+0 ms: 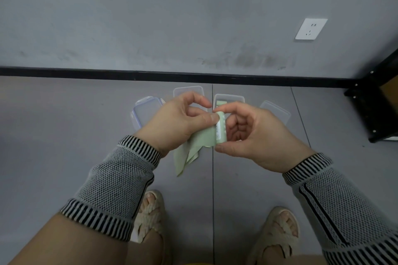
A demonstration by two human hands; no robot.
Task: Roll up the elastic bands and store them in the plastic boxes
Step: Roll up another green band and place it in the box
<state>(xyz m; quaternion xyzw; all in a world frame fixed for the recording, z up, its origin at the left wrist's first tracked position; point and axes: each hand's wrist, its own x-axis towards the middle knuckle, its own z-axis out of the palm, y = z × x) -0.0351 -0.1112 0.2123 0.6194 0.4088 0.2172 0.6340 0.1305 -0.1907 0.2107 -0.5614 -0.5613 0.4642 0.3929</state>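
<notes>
Head view is looking down at a grey floor (86, 135) that is meeting a grey wall (150, 17) along a black skirting strip (107, 71). A white socket (311, 29) is sitting on the wall, far above and to the right of the right hand, and a black metal frame (374, 109) is standing at the right edge, well apart from that hand.

Both forearms are wearing knitted sleeves (112, 189) with black and white stripes. Two feet in pale woven sandals (150, 215) are standing on the floor below the hands.

On the floor beyond the hands, four clear plastic pieces are lying in a row. A lid with bluish edges (143, 112) is showing just behind the left hand, a plastic box (188, 90) is lying above the left fingers, a second plastic box (229, 99) with something pale green inside is lying above the right hand, and another clear lid (275, 112) is lying beside the right hand on its far side.

The left hand (172, 125) is pinching the pale green elastic band (219, 131) between thumb and fingers at the top of its rolled part. The right hand (254, 137) is curling around the roll, with forefinger on its upper end and thumb under its lower end. The roll is standing almost upright between the two hands, and the loose end is hanging down below the left hand, above the floor.
</notes>
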